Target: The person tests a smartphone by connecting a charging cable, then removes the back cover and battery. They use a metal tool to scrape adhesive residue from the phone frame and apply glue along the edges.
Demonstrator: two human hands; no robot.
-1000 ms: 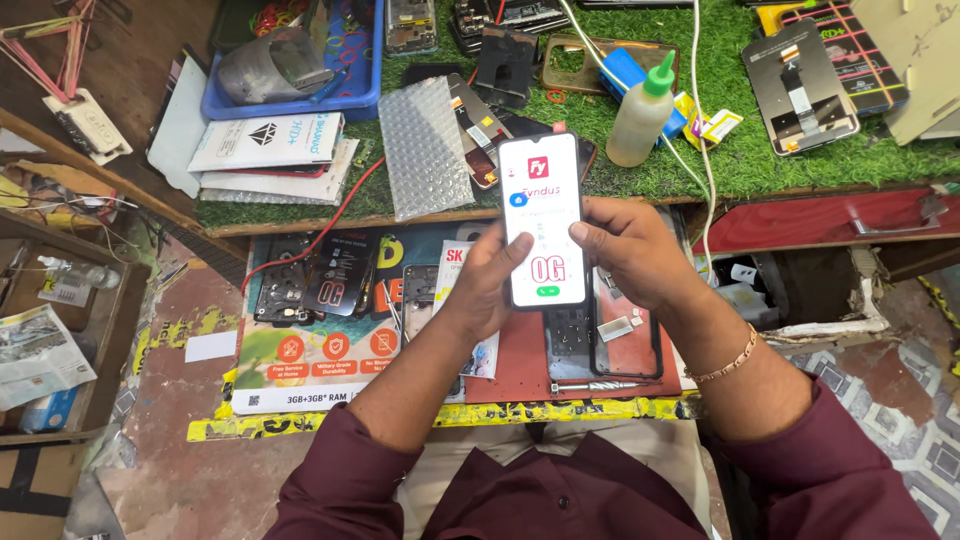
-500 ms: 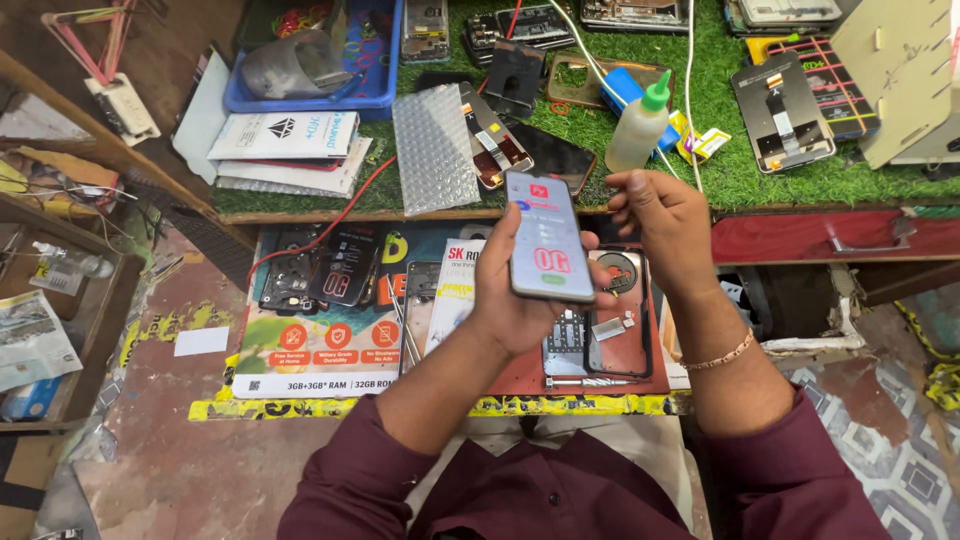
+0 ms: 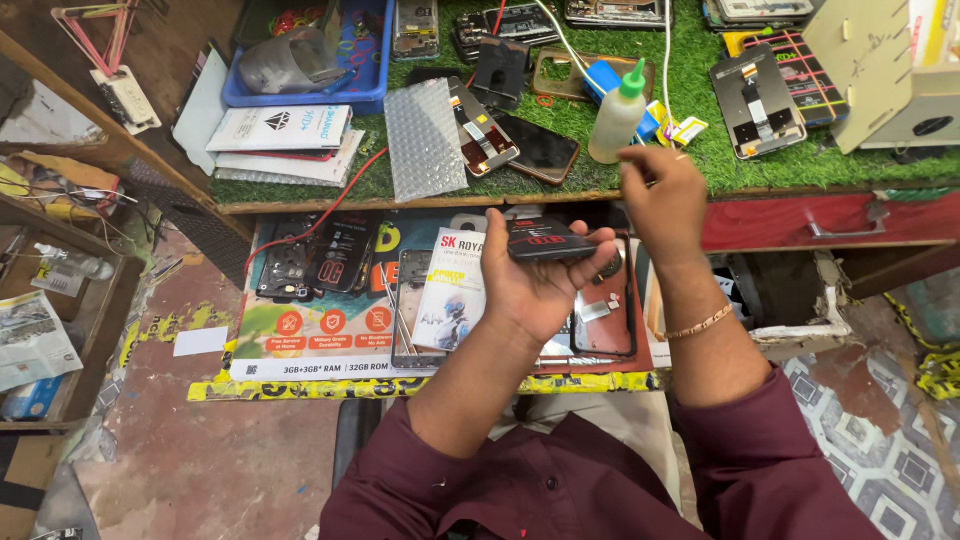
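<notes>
Left hand [image 3: 540, 285] at frame centre had grip wrapped round phone [image 3: 548, 240], tilted flat, screen lit. Right hand [image 3: 665, 195] pinched shut, contents unclear, near glue bottle [image 3: 617, 115] on desk [image 3: 800, 165].

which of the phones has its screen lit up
The phone held in the left hand, tilted nearly flat with red showing on its display. The phones on the green mat, such as the dark one by the white bottle, are dark.
</notes>
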